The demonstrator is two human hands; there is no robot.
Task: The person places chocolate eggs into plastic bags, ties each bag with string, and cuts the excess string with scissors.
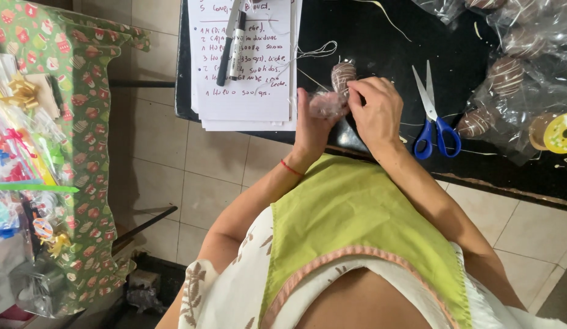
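A brown chocolate egg with white stripes (pixel 342 75) stands in clear wrapping at the near edge of the black table (pixel 369 30). My left hand (pixel 313 125) grips the gathered pinkish wrapping (pixel 327 105) just below the egg. My right hand (pixel 376 108) pinches the same wrap from the right, fingertips touching the egg's side. A thin pale string (pixel 317 51) trails from the egg toward the paper.
A stack of handwritten paper (pixel 247 91) with two black pens (pixel 233 45) lies left of the egg. Blue-handled scissors (pixel 434 119) lie to the right. Several bagged chocolate eggs (pixel 509 73) and a yellow ribbon spool (pixel 560 133) sit far right. A cluttered patterned table (pixel 70 152) stands left.
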